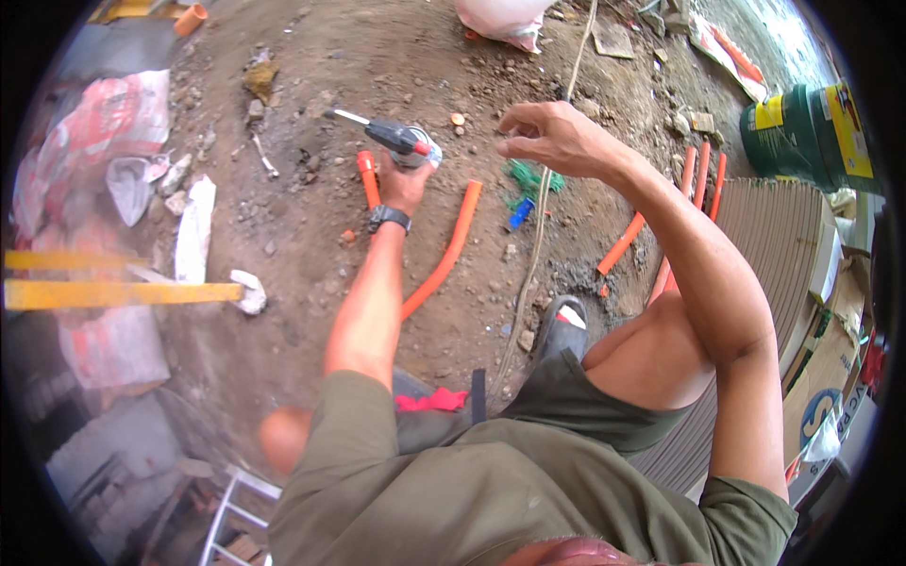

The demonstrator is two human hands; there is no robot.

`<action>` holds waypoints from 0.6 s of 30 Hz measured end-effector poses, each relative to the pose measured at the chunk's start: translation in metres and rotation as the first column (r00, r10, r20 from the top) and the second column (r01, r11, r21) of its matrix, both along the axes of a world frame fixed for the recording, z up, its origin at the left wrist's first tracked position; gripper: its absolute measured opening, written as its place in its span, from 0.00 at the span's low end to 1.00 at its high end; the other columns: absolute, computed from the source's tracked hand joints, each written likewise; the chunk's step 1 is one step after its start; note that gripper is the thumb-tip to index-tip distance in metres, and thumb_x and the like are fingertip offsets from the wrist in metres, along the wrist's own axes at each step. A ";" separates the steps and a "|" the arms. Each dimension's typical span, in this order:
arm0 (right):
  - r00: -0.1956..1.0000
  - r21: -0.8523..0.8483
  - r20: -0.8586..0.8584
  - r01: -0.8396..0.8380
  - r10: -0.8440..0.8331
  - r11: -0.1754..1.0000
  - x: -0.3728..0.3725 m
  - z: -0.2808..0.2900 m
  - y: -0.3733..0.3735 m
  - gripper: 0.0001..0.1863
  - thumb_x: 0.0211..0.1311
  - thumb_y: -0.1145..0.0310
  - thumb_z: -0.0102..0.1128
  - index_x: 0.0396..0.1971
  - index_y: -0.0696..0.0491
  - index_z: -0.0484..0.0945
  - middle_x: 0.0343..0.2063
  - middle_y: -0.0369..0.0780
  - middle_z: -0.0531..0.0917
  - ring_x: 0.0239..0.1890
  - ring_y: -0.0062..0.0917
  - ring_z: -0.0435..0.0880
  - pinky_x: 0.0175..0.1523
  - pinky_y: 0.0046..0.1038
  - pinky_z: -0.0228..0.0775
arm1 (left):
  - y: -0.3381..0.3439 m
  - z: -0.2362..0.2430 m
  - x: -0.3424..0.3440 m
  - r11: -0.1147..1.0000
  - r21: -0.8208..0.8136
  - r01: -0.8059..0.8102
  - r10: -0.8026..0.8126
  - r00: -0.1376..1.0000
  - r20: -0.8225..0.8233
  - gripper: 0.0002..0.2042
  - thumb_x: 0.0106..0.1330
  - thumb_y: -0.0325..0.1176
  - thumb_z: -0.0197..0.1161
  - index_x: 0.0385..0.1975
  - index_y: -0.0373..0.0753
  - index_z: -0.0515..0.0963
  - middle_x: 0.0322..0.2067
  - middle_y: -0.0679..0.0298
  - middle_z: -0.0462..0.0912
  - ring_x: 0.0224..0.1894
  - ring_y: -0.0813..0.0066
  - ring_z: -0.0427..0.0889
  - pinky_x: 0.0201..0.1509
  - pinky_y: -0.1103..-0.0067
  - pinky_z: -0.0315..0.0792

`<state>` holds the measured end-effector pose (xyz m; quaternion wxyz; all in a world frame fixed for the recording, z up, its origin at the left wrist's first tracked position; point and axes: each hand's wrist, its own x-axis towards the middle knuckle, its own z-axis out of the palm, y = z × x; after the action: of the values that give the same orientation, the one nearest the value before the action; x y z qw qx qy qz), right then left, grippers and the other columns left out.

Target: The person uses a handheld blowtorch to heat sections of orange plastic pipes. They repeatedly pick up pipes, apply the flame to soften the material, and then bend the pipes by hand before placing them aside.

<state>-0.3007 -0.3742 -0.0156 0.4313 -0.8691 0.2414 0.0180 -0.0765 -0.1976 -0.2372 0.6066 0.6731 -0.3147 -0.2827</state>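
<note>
A small gas torch [392, 135] with a dark head, a metal nozzle and a canister below is gripped in my left hand [403, 186], its nozzle toward the left. A short orange pipe [368, 177] shows right beside that hand; I cannot tell whether the fingers touch it. A bent orange pipe [451, 250] lies on the dirt to the right of my left forearm. My right hand [547, 140] is raised to the right of the torch, fingers loosely curled and apart from the thumb, with nothing seen in it. Green netting [528, 181] and a blue piece [519, 214] lie below it.
Straight orange pipes [621, 243] lie at the right, near stacked ridged sheets [755, 241] and dark green buckets [802, 132]. A cord [540, 236] crosses the dirt. Yellow bars [123, 295] and printed sacks [118, 118] are at the left, a white ladder [231, 509] at lower left.
</note>
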 end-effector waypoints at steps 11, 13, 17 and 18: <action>0.987 -0.031 -0.064 -0.146 0.144 0.989 0.008 -0.017 0.008 0.26 0.65 0.52 0.67 0.52 0.59 0.82 0.40 0.52 0.88 0.44 0.41 0.88 0.52 0.39 0.79 | 0.008 -0.021 0.004 0.996 0.073 0.044 -0.046 0.999 0.028 0.39 0.54 0.23 0.79 0.65 0.35 0.62 0.57 0.56 0.78 0.57 0.65 0.82 0.63 0.70 0.78; 0.984 -0.025 -0.069 -0.167 0.165 0.986 0.009 -0.019 0.009 0.27 0.65 0.51 0.67 0.52 0.60 0.82 0.41 0.53 0.88 0.45 0.42 0.88 0.52 0.39 0.79 | 0.005 -0.020 0.002 0.996 0.080 0.032 -0.034 0.999 0.028 0.40 0.54 0.23 0.79 0.65 0.35 0.61 0.57 0.56 0.78 0.57 0.65 0.82 0.62 0.71 0.78; 0.978 -0.035 -0.081 -0.197 0.194 0.980 0.012 -0.019 0.013 0.27 0.65 0.51 0.67 0.51 0.60 0.82 0.40 0.53 0.88 0.44 0.43 0.88 0.51 0.40 0.79 | 0.002 -0.014 0.002 0.988 0.152 0.029 -0.030 1.000 0.004 0.39 0.54 0.29 0.81 0.64 0.35 0.63 0.57 0.57 0.78 0.57 0.67 0.82 0.64 0.70 0.75; 0.977 -0.034 -0.076 -0.203 0.200 0.979 0.012 -0.019 0.015 0.27 0.66 0.52 0.67 0.51 0.60 0.82 0.40 0.53 0.88 0.44 0.43 0.88 0.51 0.40 0.79 | 0.002 -0.014 0.001 0.987 0.158 -0.007 0.003 1.000 0.026 0.39 0.54 0.32 0.81 0.63 0.35 0.64 0.56 0.58 0.79 0.58 0.67 0.81 0.65 0.69 0.74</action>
<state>-0.2884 -0.3597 -0.0345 0.4000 -0.8967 0.1678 0.0881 -0.0751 -0.1955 -0.2508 0.5477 0.7235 -0.2976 -0.2966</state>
